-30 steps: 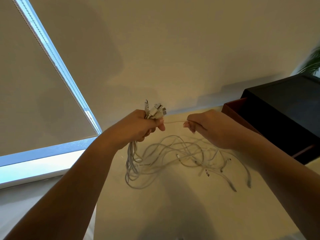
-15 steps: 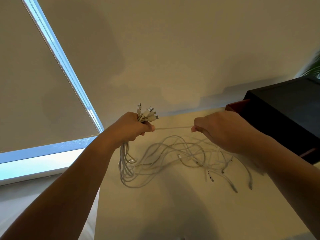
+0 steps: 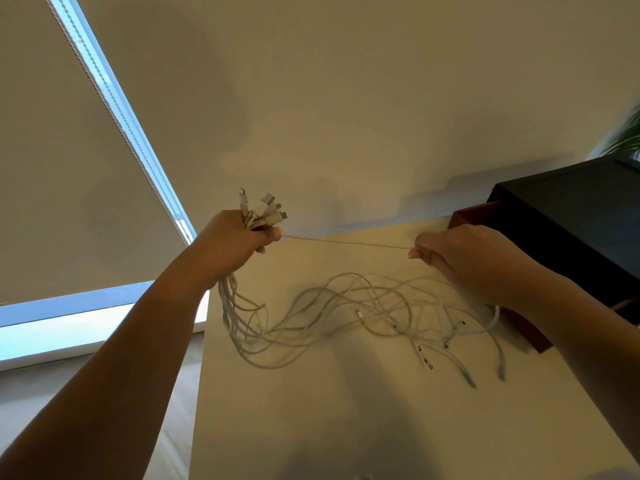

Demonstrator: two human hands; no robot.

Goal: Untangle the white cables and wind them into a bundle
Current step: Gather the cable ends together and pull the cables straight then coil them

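Observation:
Several white cables (image 3: 346,317) lie in loose tangled loops on the pale table (image 3: 346,427). My left hand (image 3: 232,244) grips a bunch of their ends, and the connector plugs (image 3: 266,211) fan out above my fist. The gripped cables hang down from that hand to the table. My right hand (image 3: 464,258) pinches one cable, which runs as a taut strand (image 3: 346,242) straight between both hands above the table. Other free plug ends (image 3: 450,351) lie spread at the right of the tangle.
A dark box (image 3: 571,230) with a reddish inner part (image 3: 467,216) stands at the table's back right, close behind my right hand. A window with a roller blind (image 3: 69,185) is on the left. The table's left edge (image 3: 201,375) drops to the floor.
My hands have moved apart, so the strand between them is longer and taut. My left hand has risen a little with the bunch of ends.

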